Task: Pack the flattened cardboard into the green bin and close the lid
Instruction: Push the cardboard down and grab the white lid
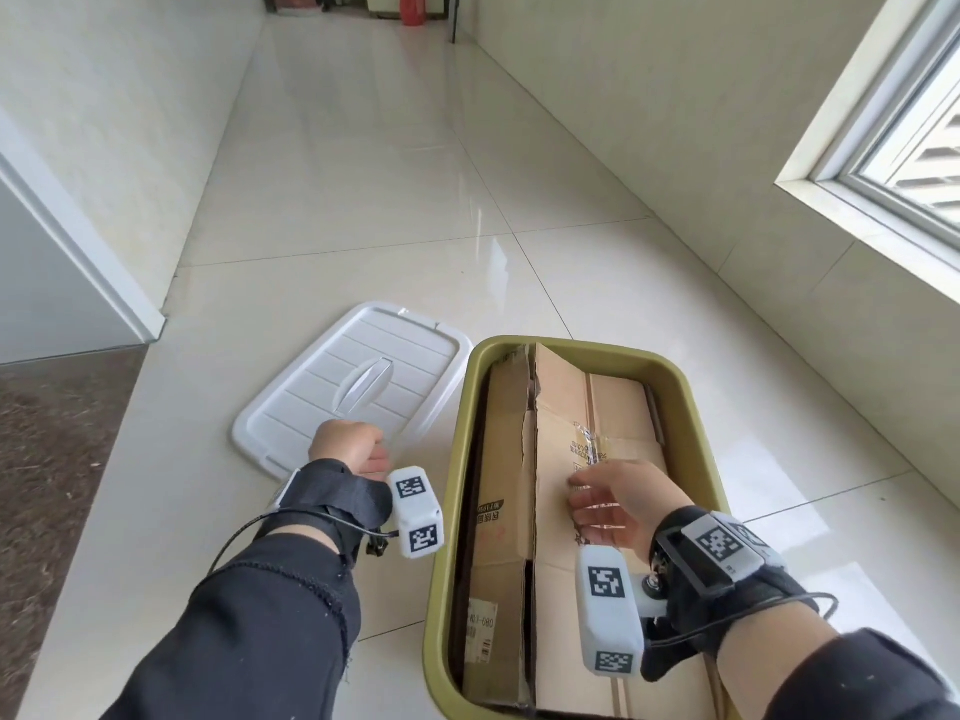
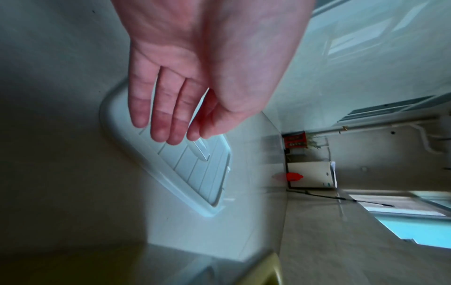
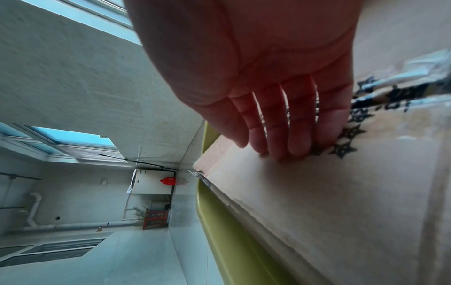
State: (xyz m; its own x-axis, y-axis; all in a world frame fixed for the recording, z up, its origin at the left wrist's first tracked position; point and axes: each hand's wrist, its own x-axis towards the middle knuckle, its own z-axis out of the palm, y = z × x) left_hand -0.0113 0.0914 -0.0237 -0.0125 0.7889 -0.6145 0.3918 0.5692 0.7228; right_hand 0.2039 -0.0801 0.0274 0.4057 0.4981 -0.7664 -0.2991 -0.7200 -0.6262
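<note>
Flattened brown cardboard (image 1: 582, 449) sits packed inside the olive-green plastic bin (image 1: 696, 407), and my right hand (image 1: 618, 504) lies on top, straight fingers (image 3: 300, 138) touching the sheet. My left hand (image 1: 349, 449) hangs relaxed, holding nothing, over the white ribbed plastic lid (image 1: 363, 376), flat on the floor tiles (image 1: 363, 210) beside the bin.

The green bin (image 1: 696, 402) stands open on the floor (image 1: 363, 200) before me, filled with brown flattened cardboard (image 1: 566, 423) standing on edge. Its white ribbed lid (image 1: 311, 397) lies flat on the floor just left of it.
</note>
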